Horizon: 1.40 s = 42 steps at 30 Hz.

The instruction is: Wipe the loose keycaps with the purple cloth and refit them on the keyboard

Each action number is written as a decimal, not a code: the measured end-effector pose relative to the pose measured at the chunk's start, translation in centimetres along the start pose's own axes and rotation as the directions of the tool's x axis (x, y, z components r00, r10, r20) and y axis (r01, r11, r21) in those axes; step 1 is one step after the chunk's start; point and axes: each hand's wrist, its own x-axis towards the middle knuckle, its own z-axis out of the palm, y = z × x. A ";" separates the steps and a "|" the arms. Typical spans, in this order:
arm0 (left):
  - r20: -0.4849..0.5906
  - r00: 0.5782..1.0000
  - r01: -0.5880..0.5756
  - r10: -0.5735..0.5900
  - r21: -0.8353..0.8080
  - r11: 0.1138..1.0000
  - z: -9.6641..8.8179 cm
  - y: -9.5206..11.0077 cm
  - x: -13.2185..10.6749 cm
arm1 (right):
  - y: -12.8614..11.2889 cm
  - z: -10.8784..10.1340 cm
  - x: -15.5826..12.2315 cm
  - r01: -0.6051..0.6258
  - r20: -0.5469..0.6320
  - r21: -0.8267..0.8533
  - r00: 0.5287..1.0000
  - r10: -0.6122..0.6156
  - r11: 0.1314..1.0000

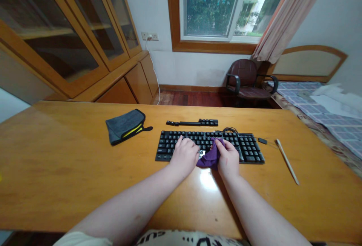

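A black keyboard (251,148) lies across the desk in front of me, with some keycaps off its lower middle, where a pale patch shows. My left hand (185,155) rests on its left half, palm down, fingers bent over the keys; whether anything is under them is hidden. In my right hand (228,158) a purple cloth (209,158) is pinched between thumb and fingers, over the right-middle keys. The cloth's loose end hangs left over the keyboard's front edge. Behind the keyboard, the removed keycaps (209,122) lie in a row, including a long space bar (190,123).
A folded grey cloth (126,126) with yellow lining lies left on the wooden desk (85,178). To the right are a small black key puller-like piece (262,140) and a white stick (287,162). A coiled cable (230,129) sits behind the keyboard. Beyond stands a chair (244,76).
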 end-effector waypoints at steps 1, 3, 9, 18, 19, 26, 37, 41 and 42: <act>-0.007 1.000 0.001 -0.001 -0.005 1.000 -0.1 0.0 0.0 | 0.0 0.0 0.0 0.000 0.002 -0.003 1.000 0.000 1.000; -0.014 1.000 0.003 -0.004 -0.011 1.000 -0.2 -0.1 0.1 | 0.0 0.0 0.0 -0.003 0.007 -0.002 1.000 0.003 1.000; -0.015 1.000 -0.025 0.024 -0.029 0.999 -0.4 -0.4 0.2 | 0.0 -0.1 0.0 -0.004 0.013 -0.014 1.000 0.004 1.000; -0.003 0.999 -0.043 0.043 -0.015 0.999 -0.4 -0.2 0.2 | 0.3 -0.1 0.1 -0.025 0.035 0.031 0.999 0.024 0.999; -0.002 0.999 -0.043 0.043 -0.012 0.999 -0.4 -0.2 0.2 | 0.3 -0.1 0.1 -0.030 0.036 0.038 0.999 0.028 0.999; 0.013 0.999 -0.044 0.044 0.006 0.999 -0.1 -0.4 0.3 | 0.7 -0.2 0.2 -0.017 0.028 0.024 0.999 0.017 1.000; 0.056 0.998 -0.031 0.033 -0.024 0.999 0.5 -0.9 0.1 | -0.2 0.0 -0.1 -0.016 0.022 -0.006 1.000 0.016 1.000; 0.055 0.996 -0.074 0.073 0.017 0.997 0.3 -0.7 0.2 | 0.0 0.1 -0.1 -0.015 0.013 0.006 1.000 0.015 1.000; 0.058 0.995 -0.084 0.082 0.038 0.996 0.2 -0.5 0.2 | 0.1 0.0 0.0 -0.015 0.015 0.012 1.000 0.015 1.000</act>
